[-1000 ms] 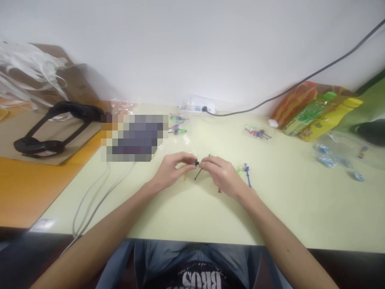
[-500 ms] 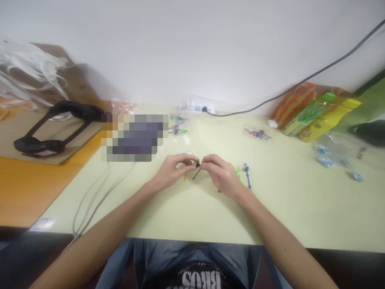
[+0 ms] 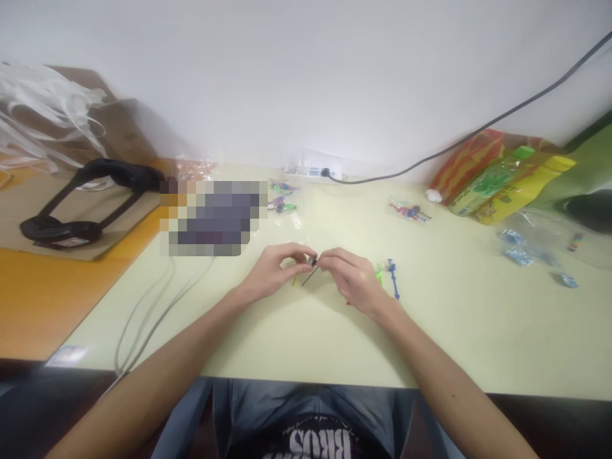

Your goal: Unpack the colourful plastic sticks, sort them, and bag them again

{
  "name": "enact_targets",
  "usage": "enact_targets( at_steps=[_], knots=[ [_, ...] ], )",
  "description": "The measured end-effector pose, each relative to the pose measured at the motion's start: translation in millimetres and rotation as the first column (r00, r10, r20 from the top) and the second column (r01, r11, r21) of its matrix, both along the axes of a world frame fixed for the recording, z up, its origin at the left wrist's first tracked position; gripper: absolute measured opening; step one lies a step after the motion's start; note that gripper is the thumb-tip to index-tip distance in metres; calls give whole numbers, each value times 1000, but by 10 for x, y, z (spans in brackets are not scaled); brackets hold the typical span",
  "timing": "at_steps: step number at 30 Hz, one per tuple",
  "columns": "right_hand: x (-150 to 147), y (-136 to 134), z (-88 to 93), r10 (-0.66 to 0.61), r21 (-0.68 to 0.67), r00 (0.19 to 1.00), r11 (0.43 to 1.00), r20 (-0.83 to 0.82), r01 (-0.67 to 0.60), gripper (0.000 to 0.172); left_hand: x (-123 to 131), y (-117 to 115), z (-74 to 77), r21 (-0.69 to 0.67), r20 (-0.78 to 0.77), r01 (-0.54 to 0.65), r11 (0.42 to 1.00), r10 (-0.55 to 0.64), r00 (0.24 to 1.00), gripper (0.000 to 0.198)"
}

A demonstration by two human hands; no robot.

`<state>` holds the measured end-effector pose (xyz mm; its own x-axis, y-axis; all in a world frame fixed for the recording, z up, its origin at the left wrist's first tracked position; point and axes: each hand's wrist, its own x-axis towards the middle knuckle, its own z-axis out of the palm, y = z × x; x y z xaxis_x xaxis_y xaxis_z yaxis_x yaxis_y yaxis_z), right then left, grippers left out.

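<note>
My left hand (image 3: 273,271) pinches a small black plastic part (image 3: 313,261) between thumb and fingertips above the table. Closed against the part's other side are the fingertips of my right hand (image 3: 351,274). A thin black rod (image 3: 310,276) slants down and left from between the hands; its upper end is hidden by my right fingers. Below the left fingertips shows a bit of a yellow piece (image 3: 294,280). Beside my right hand lie a blue plastic piece (image 3: 394,280) and a bright green piece (image 3: 379,275), partly covered. A red tip (image 3: 349,303) peeks out under that hand.
Bagged colourful plastic parts (image 3: 283,205) lie behind the hands, and another bundle (image 3: 410,210) at right. A pixelated dark object (image 3: 215,217) is at left, near cables (image 3: 143,331). A power strip (image 3: 310,167) is by the wall; bottles (image 3: 488,182) stand right.
The black rod has turned or shifted slightly between the fingers; its lower end now lies further left, and its upper end no longer shows above my right hand. Both hands stay in place.
</note>
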<state>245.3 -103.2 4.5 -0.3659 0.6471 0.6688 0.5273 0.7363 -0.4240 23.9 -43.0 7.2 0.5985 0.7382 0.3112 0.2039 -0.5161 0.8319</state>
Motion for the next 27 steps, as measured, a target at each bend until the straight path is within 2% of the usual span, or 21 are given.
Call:
enact_targets(
  at_steps=[12, 18, 27],
  knots=[
    [4, 8, -8, -30, -4, 999, 1000, 28, 30, 32, -1, 5, -8, -47, 43, -42, 998, 44, 998, 27],
    [5, 7, -15, -67, 3, 996, 998, 59, 67, 33, -5, 10, -13, -55, 35, -3, 998, 5, 999, 25],
    [-1, 8, -11, -50, 6, 998, 999, 28, 50, 27, 8, -14, 12, -105, 44, 10, 994, -5, 999, 21]
  ],
)
